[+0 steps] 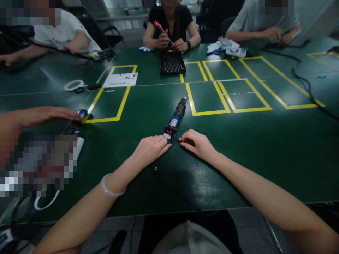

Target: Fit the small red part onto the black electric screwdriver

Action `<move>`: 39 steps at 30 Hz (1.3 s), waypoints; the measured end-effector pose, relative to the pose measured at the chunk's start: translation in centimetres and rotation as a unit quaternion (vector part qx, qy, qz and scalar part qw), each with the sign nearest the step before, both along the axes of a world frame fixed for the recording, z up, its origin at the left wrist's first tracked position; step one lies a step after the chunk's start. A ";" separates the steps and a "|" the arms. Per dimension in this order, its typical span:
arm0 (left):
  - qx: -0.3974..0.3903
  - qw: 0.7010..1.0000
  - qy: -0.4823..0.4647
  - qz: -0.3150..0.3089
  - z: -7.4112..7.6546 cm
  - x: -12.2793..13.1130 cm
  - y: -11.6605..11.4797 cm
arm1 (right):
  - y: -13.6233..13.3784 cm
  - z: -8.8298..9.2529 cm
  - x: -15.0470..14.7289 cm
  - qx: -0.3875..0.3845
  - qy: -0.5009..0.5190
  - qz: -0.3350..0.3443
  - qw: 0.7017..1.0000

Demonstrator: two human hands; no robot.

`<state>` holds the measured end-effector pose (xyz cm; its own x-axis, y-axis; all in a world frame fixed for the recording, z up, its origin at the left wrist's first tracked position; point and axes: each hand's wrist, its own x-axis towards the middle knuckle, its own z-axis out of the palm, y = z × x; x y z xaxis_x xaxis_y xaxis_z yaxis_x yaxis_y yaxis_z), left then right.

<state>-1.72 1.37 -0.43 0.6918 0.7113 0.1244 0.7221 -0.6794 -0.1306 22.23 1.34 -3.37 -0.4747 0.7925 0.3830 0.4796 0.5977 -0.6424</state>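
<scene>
A slim motor assembly [174, 121] lies slanted on the green table, black at its far end with a metal tip, blue and silver along the middle. My left hand [149, 150] is closed on its near end, thumb and fingers around the black part beside a red and a pale piece. To the right, my right hand [198, 143] pinches a small red-and-black part [182, 140], held just apart from the assembly. The fingers hide much of that part, so its kind is unclear.
A black cable [180, 192] runs toward the table's front edge. A co-worker's hand [60, 113] rests by another blue-and-silver unit [82, 114] at left. Ahead are a black tray [172, 72], a white paper [120, 80] and yellow tape outlines [210, 113]. Several people sit around.
</scene>
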 end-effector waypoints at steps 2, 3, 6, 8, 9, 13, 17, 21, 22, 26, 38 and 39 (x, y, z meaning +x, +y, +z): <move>-0.012 0.999 0.001 -0.031 0.1 -0.4 0.2 | -0.1 -0.1 0.0 0.030 -0.038 0.004 0.999; -0.021 0.999 0.001 -0.043 0.2 -0.6 0.3 | -0.2 -0.2 0.0 0.045 -0.053 0.006 0.998; -0.059 0.996 0.005 -0.062 0.6 -1.2 0.4 | -0.4 -0.3 -0.2 0.082 -0.091 0.022 0.992; -0.083 0.994 0.008 -0.065 0.9 -1.5 0.4 | -0.4 -0.4 -0.3 0.097 -0.111 0.038 0.988; -0.091 0.994 0.008 -0.065 1.0 -1.5 0.4 | -0.5 -0.5 -0.4 0.101 -0.117 0.046 0.987; -0.095 0.993 0.009 -0.063 1.4 -1.7 0.3 | -0.2 -0.6 -0.7 0.120 -0.118 0.057 0.984; -0.075 0.997 0.008 -0.032 1.5 -1.2 -0.1 | 0.1 -0.7 -1.3 0.126 -0.121 0.026 0.984; -0.056 0.997 0.003 0.058 1.2 -0.1 -1.1 | 0.0 -0.6 -1.6 0.089 -0.101 0.034 0.990; -0.051 0.995 0.002 0.088 1.1 0.2 -1.4 | 0.0 -0.6 -1.6 0.084 -0.090 0.036 0.992; -0.039 0.984 -0.001 0.175 0.8 1.4 -2.0 | -0.3 -0.7 -1.5 0.078 -0.059 0.043 0.994; -0.030 0.967 0.021 0.251 1.3 1.4 -0.7 | -0.7 -0.4 -1.8 0.017 -0.069 0.072 0.995; -0.037 0.967 0.024 0.252 1.3 1.3 -0.6 | -0.7 -0.3 -1.7 0.011 -0.069 0.068 0.995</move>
<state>-0.40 0.81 0.91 0.2582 0.9654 0.0372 0.9582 -0.2510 -0.1372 20.48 0.65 -3.65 -0.6269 0.7088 0.3234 0.4762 0.6771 -0.5610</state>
